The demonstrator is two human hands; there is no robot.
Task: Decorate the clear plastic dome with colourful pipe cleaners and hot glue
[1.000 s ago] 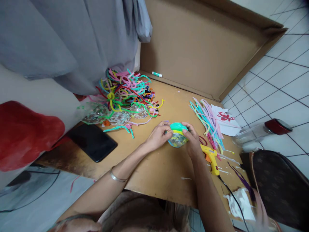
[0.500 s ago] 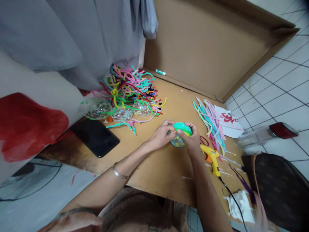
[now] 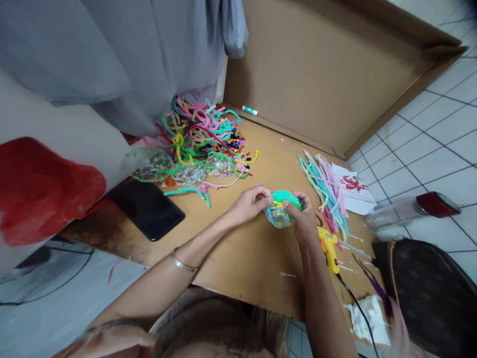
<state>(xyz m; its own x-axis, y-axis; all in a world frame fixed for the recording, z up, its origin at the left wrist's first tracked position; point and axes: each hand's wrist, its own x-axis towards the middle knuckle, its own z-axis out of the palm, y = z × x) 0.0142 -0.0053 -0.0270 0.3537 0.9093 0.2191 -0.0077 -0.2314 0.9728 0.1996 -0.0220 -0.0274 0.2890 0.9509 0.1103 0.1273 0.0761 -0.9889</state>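
Note:
A clear rounded plastic ball (image 3: 283, 219) has fuzzy pipe cleaners around it: a thick green band (image 3: 285, 196) on top, with yellow and blue strands below. My right hand (image 3: 302, 213) grips it from the right, thumb pressed on the front of the green band and fingers behind. At its left edge, my left hand (image 3: 255, 203) is closed in a pinch, thumb and forefinger against the rim; the exact spot between the fingertips is hard to see. The ball is held just above the tabletop (image 3: 238, 258). Close to my right wrist lies a yellow glue gun (image 3: 328, 248).
Tangled pipe cleaners (image 3: 201, 124) and several clear domes (image 3: 189, 174) lie at the back left, near a black phone (image 3: 149, 210). Straight pipe cleaners (image 3: 328, 184) lie to the right, beside a bottle (image 3: 395, 215) and a brown bag (image 3: 428, 293). A cardboard wall (image 3: 316, 69) stands behind.
The ball and my right hand have shifted slightly right, covering more of the glue gun. My left hand has loosened from over the ball's front to its left edge, uncovering more yellow strand.

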